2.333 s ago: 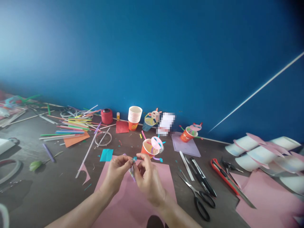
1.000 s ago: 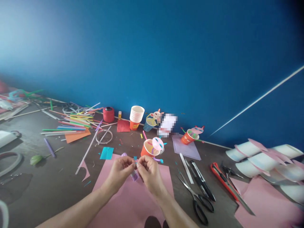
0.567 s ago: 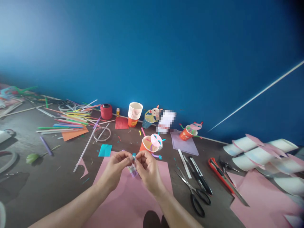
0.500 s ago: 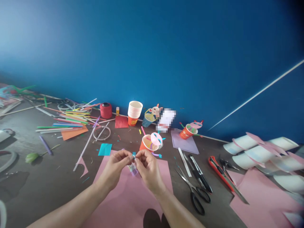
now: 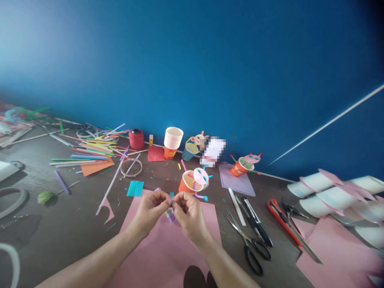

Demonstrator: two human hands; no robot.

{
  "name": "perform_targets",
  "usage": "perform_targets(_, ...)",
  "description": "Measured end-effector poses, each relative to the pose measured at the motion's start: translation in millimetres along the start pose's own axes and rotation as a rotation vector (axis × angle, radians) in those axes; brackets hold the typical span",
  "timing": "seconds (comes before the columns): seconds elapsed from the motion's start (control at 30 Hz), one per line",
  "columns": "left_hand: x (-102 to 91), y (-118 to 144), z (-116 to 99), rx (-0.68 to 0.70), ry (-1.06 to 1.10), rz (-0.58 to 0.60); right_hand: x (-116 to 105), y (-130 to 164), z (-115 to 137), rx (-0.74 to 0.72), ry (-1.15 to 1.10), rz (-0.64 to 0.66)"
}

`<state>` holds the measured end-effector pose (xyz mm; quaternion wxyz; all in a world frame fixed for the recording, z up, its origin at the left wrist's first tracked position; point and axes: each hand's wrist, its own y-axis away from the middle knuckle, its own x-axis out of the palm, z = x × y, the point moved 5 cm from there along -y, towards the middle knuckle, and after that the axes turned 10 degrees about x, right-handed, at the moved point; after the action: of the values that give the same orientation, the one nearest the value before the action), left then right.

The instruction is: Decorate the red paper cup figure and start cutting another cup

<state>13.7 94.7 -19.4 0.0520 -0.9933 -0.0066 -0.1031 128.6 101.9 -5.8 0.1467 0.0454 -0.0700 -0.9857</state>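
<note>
My left hand (image 5: 153, 208) and my right hand (image 5: 189, 210) meet over a pink sheet of paper (image 5: 168, 256), thumbs and forefingers pinched together. A small blue piece, looking like paper (image 5: 172, 195), shows between the fingertips; most of it is hidden. Beneath the hands a purple-and-white glue stick (image 5: 171, 216) lies on the sheet, partly covered. Just beyond the right hand stands an orange paper cup (image 5: 185, 183) with a pink paper face (image 5: 201, 177) and thin coloured arms. A blue-green paper square (image 5: 135, 188) lies left of the hands.
Scissors (image 5: 247, 244), a black pen (image 5: 257, 222) and a red utility knife (image 5: 283, 222) lie at the right, near white paper tubes (image 5: 333, 200). Coloured sticks (image 5: 90, 154) are heaped at the left. Stacked cups (image 5: 173, 140) and a red spool (image 5: 136, 139) stand by the blue wall.
The whole view has shifted slightly, so things on the table appear a little further right. Both hands keep their pinch, with fingertips still together around the small blue piece.
</note>
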Motion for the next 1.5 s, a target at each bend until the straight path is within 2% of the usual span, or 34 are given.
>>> perform_targets(0.17, 0.6, 1, 3, -0.051, 0.158, 0.02, 1, 1, 1, 0.048, -0.055, 0.047)
perform_targets(0.4, 0.7, 1, 3, -0.062, 0.131, 0.036, 0, 0, -2, 0.061, -0.07, 0.027)
perform_targets(0.6, 0.9, 1, 3, -0.038, 0.139, -0.014, 0, 0, -3, 0.057, -0.101, 0.023)
perform_targets(0.73, -3.9, 0, -1, 0.076, -0.077, -0.077, 0, 0, -3, 0.057, -0.117, 0.005)
perform_targets(0.87, -3.9, 1, -7, 0.159, -0.281, -0.034, -2, -1, -1, 0.032, -0.071, -0.026)
perform_targets(1.1, -3.6, 0, -10, 0.167, -0.39, 0.012, -3, 2, 1, -0.044, 0.094, -0.051)
perform_targets(1.33, -2.6, 2, -20, 0.263, -0.554, -0.027, -3, 5, 1, -0.115, 0.351, -0.078)
perform_targets(1.5, -1.7, 3, -22, 0.289, -0.603, -0.037, -2, 6, 3, -0.131, 0.402, -0.081)
